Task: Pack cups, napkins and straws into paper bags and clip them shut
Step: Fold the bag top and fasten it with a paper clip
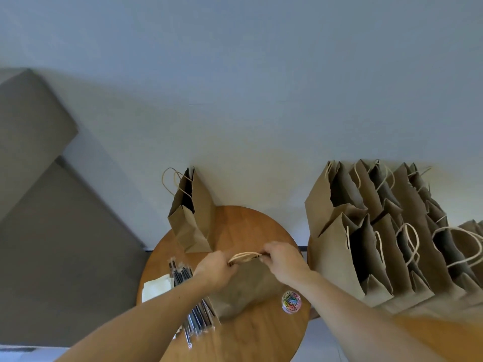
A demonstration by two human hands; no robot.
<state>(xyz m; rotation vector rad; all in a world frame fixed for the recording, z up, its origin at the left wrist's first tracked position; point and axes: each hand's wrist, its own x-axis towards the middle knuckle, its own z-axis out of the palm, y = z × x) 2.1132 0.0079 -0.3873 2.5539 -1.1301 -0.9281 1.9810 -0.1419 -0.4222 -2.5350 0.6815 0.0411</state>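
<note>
Brown paper bag (240,288) at 6 o'clock, your left hand (217,267) and right hand (283,259) clamped on its twine handles (244,256)

Two bare forearms reach in from the lower edge and converge toward the middle, wrists nearly straight. The left hand (214,269) has its back turned upward and its fingers curled round one end of the pale twisted-paper bag handles (245,256). The right hand (283,261), back also upward, pinches the other end, near the left.
</note>
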